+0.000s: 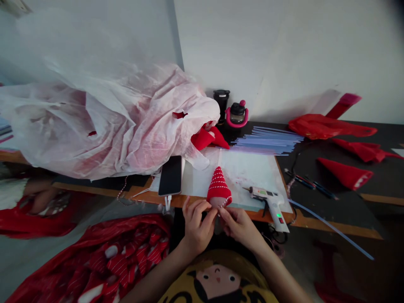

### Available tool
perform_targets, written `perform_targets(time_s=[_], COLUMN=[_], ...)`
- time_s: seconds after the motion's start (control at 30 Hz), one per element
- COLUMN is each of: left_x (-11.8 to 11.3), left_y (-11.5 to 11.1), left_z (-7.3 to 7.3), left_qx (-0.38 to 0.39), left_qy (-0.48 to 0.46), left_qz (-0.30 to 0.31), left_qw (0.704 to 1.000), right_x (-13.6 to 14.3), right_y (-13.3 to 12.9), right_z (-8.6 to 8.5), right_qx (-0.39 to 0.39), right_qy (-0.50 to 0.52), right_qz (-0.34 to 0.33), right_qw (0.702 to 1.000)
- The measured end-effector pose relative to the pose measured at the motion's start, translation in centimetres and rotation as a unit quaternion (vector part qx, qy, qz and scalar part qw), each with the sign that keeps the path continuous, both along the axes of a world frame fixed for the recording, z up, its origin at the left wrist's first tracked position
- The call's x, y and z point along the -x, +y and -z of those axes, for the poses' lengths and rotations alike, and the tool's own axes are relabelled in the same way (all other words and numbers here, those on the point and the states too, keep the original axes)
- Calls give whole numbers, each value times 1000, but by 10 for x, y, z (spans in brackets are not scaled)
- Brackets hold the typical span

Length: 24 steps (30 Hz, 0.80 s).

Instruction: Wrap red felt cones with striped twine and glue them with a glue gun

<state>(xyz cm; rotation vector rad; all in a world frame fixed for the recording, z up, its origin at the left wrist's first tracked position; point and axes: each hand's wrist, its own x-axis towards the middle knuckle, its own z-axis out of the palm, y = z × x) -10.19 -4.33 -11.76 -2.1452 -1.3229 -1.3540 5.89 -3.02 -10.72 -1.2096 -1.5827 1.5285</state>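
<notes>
A small red cone hat (218,185), wound with red-and-white twisted cord, stands point away from me at the table's front edge. My left hand (198,223) is closed, its thumb and fingers pinching the hat's pale lower edge on the left. On the right side, my right hand (240,227) pinches the twisted cord (224,203) close to the rim. The fingertips of both hands nearly meet there, and they partly hide the cord's end. A white hot glue gun (268,201) with a green light lies just right of the hat.
A large white plastic bag (126,126) covers the table's left. A phone (171,176) lies beside white paper (252,168). Behind are glue sticks (268,141), a black cup (221,101) and jar (237,112). Red cone (344,172) right; red bag (126,256) below; another person's limb (42,195) left.
</notes>
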Motion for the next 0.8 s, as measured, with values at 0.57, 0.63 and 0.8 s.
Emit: perform_targets(time_s=[0.57, 0.63, 0.8], left_x=[11, 14, 17], left_y=[-1, 0, 5], left_z=[12, 17, 26], left_qx=[137, 199, 236], left_qy=[-137, -207, -269], left_qz=[97, 117, 83], left_qw=[976, 951, 930], right_x=[-15, -26, -32], right_y=[-20, -27, -24], right_z=[3, 10, 29], right_qx=[-88, -142, -173], right_qy=[-42, -100, -163], right_qz=[-6, 68, 318], right_qw=[995, 982, 918])
